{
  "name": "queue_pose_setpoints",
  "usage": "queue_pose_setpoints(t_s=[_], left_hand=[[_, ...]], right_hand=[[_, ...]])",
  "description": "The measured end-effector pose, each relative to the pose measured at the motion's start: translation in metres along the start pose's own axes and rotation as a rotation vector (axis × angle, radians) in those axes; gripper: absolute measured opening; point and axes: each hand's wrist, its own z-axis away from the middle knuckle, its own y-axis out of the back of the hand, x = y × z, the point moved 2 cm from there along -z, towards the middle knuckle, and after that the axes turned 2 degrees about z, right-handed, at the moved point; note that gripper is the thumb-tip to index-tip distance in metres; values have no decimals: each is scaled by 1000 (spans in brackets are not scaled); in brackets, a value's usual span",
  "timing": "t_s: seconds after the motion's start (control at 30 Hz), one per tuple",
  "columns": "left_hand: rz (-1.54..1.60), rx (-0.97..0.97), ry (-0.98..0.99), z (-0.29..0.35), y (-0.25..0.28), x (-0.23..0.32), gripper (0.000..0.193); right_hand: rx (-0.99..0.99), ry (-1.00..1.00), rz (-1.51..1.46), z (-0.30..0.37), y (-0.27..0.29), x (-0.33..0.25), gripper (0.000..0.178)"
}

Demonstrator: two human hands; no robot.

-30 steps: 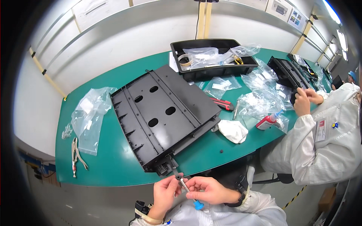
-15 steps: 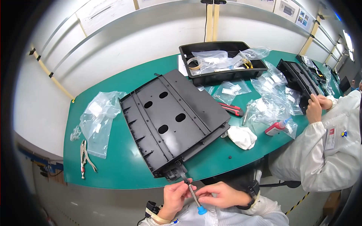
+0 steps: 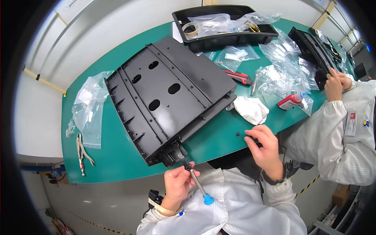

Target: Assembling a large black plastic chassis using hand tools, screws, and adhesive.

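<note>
A black metal panel (image 3: 183,76) with oval holes lies at an angle on the table. From the bracket at its near corner, a black lever (image 3: 179,153) sticks out past the table edge toward me. A bare metal rod (image 3: 199,183) with a blue end cap (image 3: 208,199) meets the lever's outer end. My left hand (image 3: 178,184) is closed round that joint, fingers pinching it. My right hand (image 3: 267,150) is over the table's near edge, thumb and forefinger apart, nothing visible between them. A small black round part (image 3: 238,134) lies on the table just left of its fingertips.
A white cloth (image 3: 250,111), red-black utility knife (image 3: 239,77) and red bottle (image 3: 290,100) lie right of the panel. Locking pliers (image 3: 81,152) and a plastic bag (image 3: 91,102) are left. Behind stands a black bin (image 3: 231,39). A co-worker (image 3: 340,133) works at right.
My right hand has left the rod and moved right and forward toward the small black part, its fingers spreading. My left hand stays on the joint. The view has tilted down.
</note>
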Motion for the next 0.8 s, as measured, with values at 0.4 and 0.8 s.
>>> queue_pose_setpoints(t_s=[0.4,0.8], left_hand=[[-19,69,-43,5,-2,0,27],[-2,11,-86,-3,0,-6,27]], right_hand=[[547,-27,53,4,36,15,22],[525,-318,179,-30,68,92,44]])
